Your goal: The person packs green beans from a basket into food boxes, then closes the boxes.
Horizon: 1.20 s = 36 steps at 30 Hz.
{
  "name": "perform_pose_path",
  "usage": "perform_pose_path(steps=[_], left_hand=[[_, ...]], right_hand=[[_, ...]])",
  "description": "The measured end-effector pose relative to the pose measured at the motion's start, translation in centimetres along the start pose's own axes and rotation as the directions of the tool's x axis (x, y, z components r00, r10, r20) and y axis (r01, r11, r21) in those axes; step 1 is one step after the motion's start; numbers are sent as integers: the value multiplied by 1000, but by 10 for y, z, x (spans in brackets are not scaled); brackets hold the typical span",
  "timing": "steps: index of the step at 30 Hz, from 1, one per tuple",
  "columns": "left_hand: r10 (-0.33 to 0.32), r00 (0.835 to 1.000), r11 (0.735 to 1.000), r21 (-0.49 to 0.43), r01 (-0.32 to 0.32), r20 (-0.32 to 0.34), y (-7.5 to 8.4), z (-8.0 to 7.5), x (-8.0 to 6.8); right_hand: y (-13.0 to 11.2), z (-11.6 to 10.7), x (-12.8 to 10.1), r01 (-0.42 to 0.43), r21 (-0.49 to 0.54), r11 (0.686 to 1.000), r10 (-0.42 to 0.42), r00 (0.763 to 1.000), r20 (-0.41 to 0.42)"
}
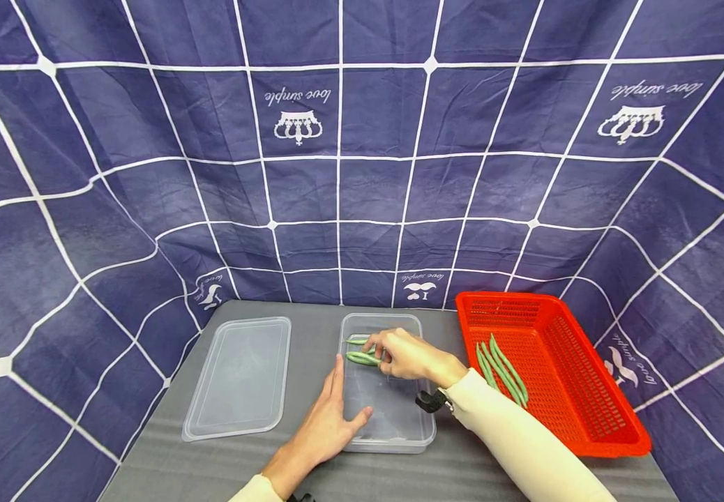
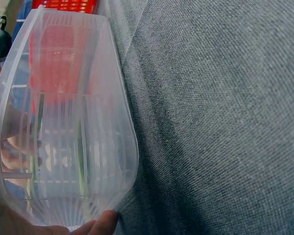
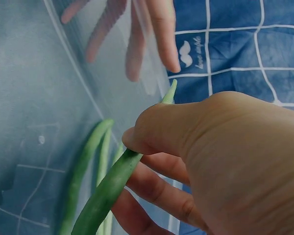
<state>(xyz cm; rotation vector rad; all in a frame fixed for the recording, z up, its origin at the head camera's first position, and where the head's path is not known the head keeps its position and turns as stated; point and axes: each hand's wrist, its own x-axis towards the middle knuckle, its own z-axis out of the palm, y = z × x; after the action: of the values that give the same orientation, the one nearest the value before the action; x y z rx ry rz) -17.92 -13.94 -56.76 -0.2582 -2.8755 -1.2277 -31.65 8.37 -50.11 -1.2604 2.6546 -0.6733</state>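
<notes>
My right hand pinches a green bean between thumb and fingers, inside a clear plastic container. Below the held bean, several other green beans lie in the container, roughly side by side at its far end. Extended fingers of my left hand rest along the container's left wall, with the thumb over its near left rim. In the left wrist view, fingertips touch the outside of the clear wall, and the beans show dimly through it.
A red plastic basket stands at the right with several green beans on its bottom. At the left, a translucent lid lies flat on the grey table cloth. A blue checked curtain encloses the back and sides.
</notes>
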Motion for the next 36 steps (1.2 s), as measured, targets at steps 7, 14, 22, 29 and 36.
perform_pose_path(steps=[7, 14, 22, 29, 36], left_hand=[[6, 1000, 1000, 3, -6, -5, -1, 1, 0], [10, 1000, 1000, 6, -10, -10, -2, 1, 0], [8, 1000, 1000, -9, -8, 2, -2, 1, 0], [8, 1000, 1000, -4, -8, -4, -3, 1, -1], [16, 1000, 1000, 1, -16, -16, -2, 1, -1]], right_hand=[[0, 8, 2, -12, -17, 1000, 13, 999, 34], [1, 12, 6, -11, -66, 998, 14, 999, 50], [2, 12, 5, -8, -123, 992, 15, 998, 58], [1, 3, -4, -25, -103, 994, 29, 999, 35], [0, -13, -20, -46, -147, 988, 42, 999, -26]])
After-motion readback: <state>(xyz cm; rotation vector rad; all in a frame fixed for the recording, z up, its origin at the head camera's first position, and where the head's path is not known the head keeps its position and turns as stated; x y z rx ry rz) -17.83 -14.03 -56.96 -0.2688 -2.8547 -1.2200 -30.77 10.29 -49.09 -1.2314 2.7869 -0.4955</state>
